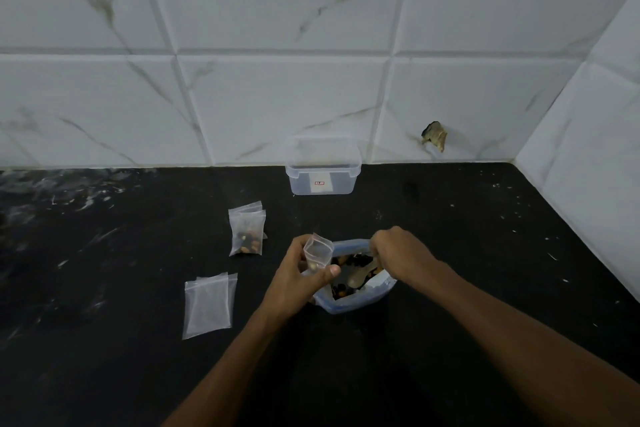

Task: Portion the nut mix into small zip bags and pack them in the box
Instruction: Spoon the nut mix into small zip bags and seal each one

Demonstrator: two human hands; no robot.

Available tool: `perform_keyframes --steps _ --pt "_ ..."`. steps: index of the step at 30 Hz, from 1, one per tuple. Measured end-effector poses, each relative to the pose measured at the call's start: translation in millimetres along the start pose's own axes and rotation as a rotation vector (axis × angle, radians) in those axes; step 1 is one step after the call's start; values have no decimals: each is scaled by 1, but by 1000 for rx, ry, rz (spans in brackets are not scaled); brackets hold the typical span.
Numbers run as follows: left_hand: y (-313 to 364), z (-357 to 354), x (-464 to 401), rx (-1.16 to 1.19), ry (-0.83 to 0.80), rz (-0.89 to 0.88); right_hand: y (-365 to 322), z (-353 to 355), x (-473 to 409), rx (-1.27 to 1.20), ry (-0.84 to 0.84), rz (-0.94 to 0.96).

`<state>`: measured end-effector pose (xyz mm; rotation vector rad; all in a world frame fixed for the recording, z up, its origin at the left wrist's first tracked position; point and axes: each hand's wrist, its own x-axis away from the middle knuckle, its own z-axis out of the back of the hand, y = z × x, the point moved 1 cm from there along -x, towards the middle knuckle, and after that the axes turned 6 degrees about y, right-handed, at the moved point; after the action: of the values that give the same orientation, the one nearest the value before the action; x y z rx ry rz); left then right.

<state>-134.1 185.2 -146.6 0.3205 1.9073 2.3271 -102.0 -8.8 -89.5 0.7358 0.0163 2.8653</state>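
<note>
My left hand (300,270) holds a small clear zip bag (317,251) upright with its mouth open, just left of the nut mix bag. The nut mix bag (356,298) is a larger bag with a blue rim, standing open on the black counter with dark and orange nuts showing inside. My right hand (398,253) reaches into its mouth with fingers curled down; the fingertips are hidden, so what they hold is unclear. Filled small bags (246,234) lie to the left. Empty small bags (207,305) lie in a stack nearer me. The clear plastic box (323,166) stands open against the wall.
The black counter (485,253) carries white specks and smears, heavier at the far left. White marble-look tiled walls meet in a corner at the right. A chipped hole (434,136) marks the back wall tile right of the box.
</note>
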Motion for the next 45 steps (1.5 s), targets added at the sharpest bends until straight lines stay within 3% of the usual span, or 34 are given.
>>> perform_keyframes --steps 2,4,7,12,24,30,36,43,45 --pt "0 0 0 13 0 11 8 -11 2 -130 106 76" --pt "1 -1 1 31 5 27 12 -20 5 -332 68 72" --pt "-1 -3 2 45 -4 53 12 -34 6 -590 -29 -44" --pt "-1 -3 -1 37 -11 56 14 -53 5 -897 -41 -222" --pt "6 2 -3 -46 -2 34 45 -39 24 -1029 -8 -261" --pt "22 0 -3 -137 112 -66 66 8 54 -1184 83 -178" --pt "27 -14 -10 -233 160 -124 58 50 78 -1127 193 -31" --pt "29 -24 -15 -224 169 -135 19 48 101 -507 574 230" --pt "28 -25 -14 -203 163 -135 9 43 106 -366 608 315"
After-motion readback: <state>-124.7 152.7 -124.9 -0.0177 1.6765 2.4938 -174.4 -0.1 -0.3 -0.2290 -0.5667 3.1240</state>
